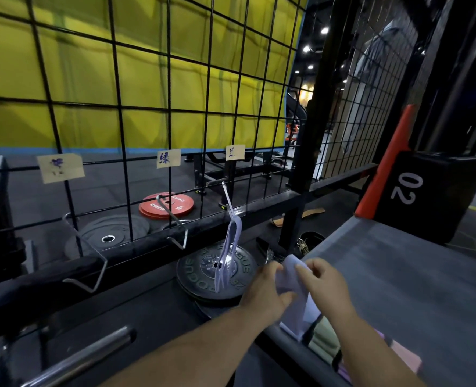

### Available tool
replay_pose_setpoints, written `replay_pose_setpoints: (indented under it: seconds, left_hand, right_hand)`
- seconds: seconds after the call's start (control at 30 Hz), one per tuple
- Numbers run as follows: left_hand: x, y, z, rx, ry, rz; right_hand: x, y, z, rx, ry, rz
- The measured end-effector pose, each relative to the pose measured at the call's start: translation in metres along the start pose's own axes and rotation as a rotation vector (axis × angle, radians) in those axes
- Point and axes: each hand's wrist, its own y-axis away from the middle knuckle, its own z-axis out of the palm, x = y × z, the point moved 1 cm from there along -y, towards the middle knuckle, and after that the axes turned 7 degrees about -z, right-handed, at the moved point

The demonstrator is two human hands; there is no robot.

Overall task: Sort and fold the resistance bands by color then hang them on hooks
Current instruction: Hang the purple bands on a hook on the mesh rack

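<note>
My left hand and my right hand both pinch a pale blue resistance band, held up above the near corner of a grey table; its lower part hangs down between my wrists. A pale blue band hangs folded from the right hook on a black wire grid. The middle hook and the left hook are bare. A pale green band and a pink-purple band lie on the table under my right forearm.
Paper labels are taped to the grid above each hook. Black weight plates lie on the floor below the hooks, red plates behind the grid. A black box marked 02 stands at the right, a steel bar at lower left.
</note>
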Motion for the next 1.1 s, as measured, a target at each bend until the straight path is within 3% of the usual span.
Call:
replay_pose_setpoints:
  seconds: [0.47, 0.77, 0.97, 1.1]
  left_hand:
    - [0.005, 0.028, -0.025, 0.099, 0.324, 0.099]
    - [0.003, 0.043, -0.050, 0.286, 0.205, 0.210]
    - [0.008, 0.055, -0.082, 0.396, 0.415, 0.172]
    - [0.004, 0.056, -0.098, 0.478, 0.549, 0.142]
  right_hand:
    - [-0.034, 0.007, -0.001, -0.135, -0.651, 0.151]
    - [-0.060, 0.016, 0.000, -0.325, -0.662, -0.045]
    - [-0.075, 0.012, 0.004, -0.430, -0.662, -0.142]
    - [-0.085, 0.007, 0.004, -0.501, -0.811, -0.161]
